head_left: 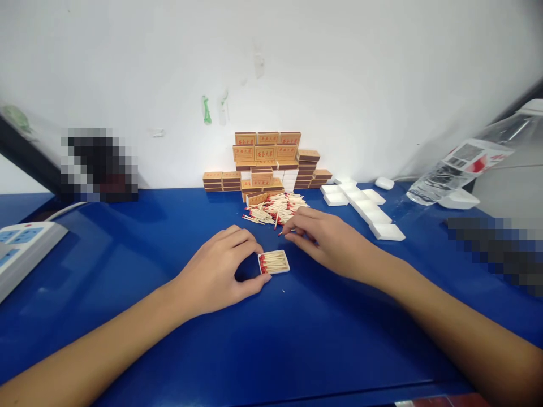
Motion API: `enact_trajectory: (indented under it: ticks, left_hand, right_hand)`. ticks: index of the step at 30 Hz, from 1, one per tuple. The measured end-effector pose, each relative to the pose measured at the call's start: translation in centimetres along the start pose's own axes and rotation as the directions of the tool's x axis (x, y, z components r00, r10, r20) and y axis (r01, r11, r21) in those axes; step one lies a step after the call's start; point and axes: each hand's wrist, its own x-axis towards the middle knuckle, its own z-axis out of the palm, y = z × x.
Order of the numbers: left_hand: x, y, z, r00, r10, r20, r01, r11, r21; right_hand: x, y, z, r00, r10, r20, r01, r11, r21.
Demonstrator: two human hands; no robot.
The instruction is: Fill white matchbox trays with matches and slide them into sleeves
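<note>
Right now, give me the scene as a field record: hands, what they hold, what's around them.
surface: blue table
left hand: grips the left end of the match tray
match tray: white, open, flat on the table, red heads to the left
right hand: fingertips pinch a match at the near edge of the loose matches
matchboxes: stacked against the wall
empty trays: row right of the pile
bottle: on its side, far right
power strip: left edge
</note>
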Motion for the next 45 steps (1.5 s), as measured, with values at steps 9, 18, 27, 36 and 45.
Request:
enact_trajectory:
  ticks: [9,18,27,36,45]
  left_hand:
    - [0.1,0.1,0.0,1.0,0.007,0.012,-0.007,1.0,0.005]
    - [0.3,0.0,0.0,1.0,0.001,0.003,-0.001,1.0,-0.02]
    - [0.2,0.0,0.1,1.0,-0.005,0.0,0.005,1.0,-0.021]
    - [0.1,0.1,0.1,1.0,0.008,-0.012,-0.008,1.0,-0.006]
    - [0.2,0.0,0.1,1.0,-0.014,0.0,0.014,1.0,-0.012]
  right_hand:
    - [1.5,1.7,1.7,1.0,-0.013,0.002,0.013,0.984,-0.177]
    - [1.9,1.2,1.8,0.997,-0.073,-0.019,0.066,0.968,-0.243]
    - [1.9,1.4,2.5,0.997,-0.06,0.053,0.072,0.965,-0.252]
    - [0.6,-2.4,0.2,0.998,-0.047,0.046,0.048,0.999,-0.007]
    - [-0.3,-3.5,0.3,0.984,-0.05,0.174,0.03,0.993,0.114]
